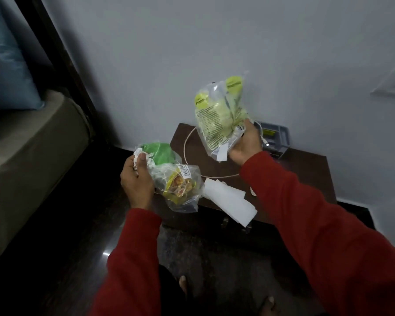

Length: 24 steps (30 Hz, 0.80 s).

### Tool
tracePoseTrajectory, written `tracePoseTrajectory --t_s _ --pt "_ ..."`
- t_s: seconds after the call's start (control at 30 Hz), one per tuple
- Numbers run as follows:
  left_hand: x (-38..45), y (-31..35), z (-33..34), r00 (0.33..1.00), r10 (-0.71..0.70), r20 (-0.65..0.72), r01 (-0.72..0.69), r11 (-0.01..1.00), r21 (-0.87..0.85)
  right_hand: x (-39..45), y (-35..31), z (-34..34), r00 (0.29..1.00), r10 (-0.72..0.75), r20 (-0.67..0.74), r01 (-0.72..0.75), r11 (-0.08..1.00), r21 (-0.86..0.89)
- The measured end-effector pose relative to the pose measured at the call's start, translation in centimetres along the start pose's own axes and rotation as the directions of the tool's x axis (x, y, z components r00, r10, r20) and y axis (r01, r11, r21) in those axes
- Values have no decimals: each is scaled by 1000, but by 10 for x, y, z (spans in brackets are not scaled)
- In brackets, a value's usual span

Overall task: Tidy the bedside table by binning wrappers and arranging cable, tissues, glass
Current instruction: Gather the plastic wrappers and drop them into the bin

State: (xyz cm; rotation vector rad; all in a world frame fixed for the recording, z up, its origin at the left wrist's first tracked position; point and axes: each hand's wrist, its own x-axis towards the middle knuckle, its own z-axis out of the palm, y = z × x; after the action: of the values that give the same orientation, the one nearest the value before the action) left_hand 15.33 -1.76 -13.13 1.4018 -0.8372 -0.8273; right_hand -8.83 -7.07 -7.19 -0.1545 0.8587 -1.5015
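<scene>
While both hands clutch wrappers, no bin shows.
Left hand [136,179] grip bunches crumpled wrappers [176,179]; right hand [244,142] grip pinches the pale wrapper [217,115] upright above the table [306,169].

Wrappers [219,115] glossy clear plastic; tissues [228,201] matt paper; table [306,169] dark smooth wood.

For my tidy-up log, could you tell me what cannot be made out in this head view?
- Bin: none in frame, so where the wrappers go is unknown.
- Glass: not visible anywhere on the bedside table.
- Grey tray: partly hidden behind the right hand and its pale green wrapper.
- Cable: its ends are covered by the wrappers and the tissues.
- Wrapper print: too blurred to read.
</scene>
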Motion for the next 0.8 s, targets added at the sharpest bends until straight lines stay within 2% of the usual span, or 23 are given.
tracePoseTrajectory --t_s 0.1,0.27,0.37,0.47,0.53,0.6,0.67,0.7,0.73,0.8 --pt "-9 0 2 1000 7 23 -7 1000 0 -25 -24 3 997 -47 56 47 999 -8" --pt "-42 10 15 996 -8 87 13 999 -50 -73 -51 -2 993 -109 49 118 964 -237" --pt "-77 20 35 976 -19 217 46 992 -120 -103 -57 -24 964 -267 -8 235 860 -452" --pt "-125 29 56 923 21 384 25 993 -115 -145 -58 -54 942 -330 65 303 748 -590" --pt "-158 30 68 881 31 471 33 991 -128 -172 -59 -77 922 -378 85 315 604 -732" --pt "-188 40 82 838 26 545 60 988 -140 -192 -64 -102 903 -404 147 301 351 -887" --pt "-219 56 103 774 -15 633 169 968 -184 -208 -76 -131 929 -322 182 234 130 -964" --pt "-234 63 115 738 -46 673 225 957 -182 -219 -83 -148 949 -274 158 201 134 -970" --pt "-239 68 125 714 -74 696 274 945 -180 -224 -86 -155 959 -240 148 195 188 -963" --pt "-290 68 173 616 -91 782 291 949 -119 -246 -120 -214 951 -299 81 196 376 -906"
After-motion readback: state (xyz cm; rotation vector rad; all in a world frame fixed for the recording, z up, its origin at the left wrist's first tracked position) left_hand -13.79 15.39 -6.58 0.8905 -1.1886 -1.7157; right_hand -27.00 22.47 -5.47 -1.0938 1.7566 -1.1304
